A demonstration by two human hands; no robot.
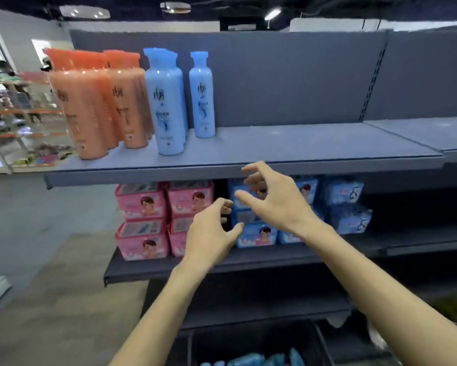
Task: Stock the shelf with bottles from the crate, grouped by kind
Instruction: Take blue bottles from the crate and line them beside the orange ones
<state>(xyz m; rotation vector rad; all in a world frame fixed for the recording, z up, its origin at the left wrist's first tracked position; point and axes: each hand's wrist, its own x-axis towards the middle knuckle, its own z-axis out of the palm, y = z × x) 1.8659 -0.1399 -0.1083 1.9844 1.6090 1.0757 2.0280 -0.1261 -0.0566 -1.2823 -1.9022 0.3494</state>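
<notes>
1. Both my hands are empty: my right hand (276,200) hovers in front of the top shelf's front edge with fingers spread and loosely curved, thumb apart from the forefinger in a wide gap, gripping nothing.
2. My left hand (211,232) hangs a little lower and to the left, fingers loosely curled, thumb out, also holding nothing; its fingertips come close to my right thumb but do not touch it.
3. On the top shelf (288,146), the orange bottles (90,107) stand upright in a tight group at the left end, several rows deep.
4. Just beside them to the right stand the blue bottles (166,104), packed one behind another, touching the orange group.
5. One single blue bottle (201,95) stands upright a little apart to the right of that group, farther back toward the rear panel.
6. To the right of that bottle, the shelf board shows bare grey.
7. On the lower shelf (148,268), behind my hands, pink packs (141,223) are stacked on the left and blue packs (348,204) on the right.
8. At the bottom edge, the dark crate (248,339) sits below my arms, with blue bottle tops (251,359) showing in it; they are blurred.
</notes>
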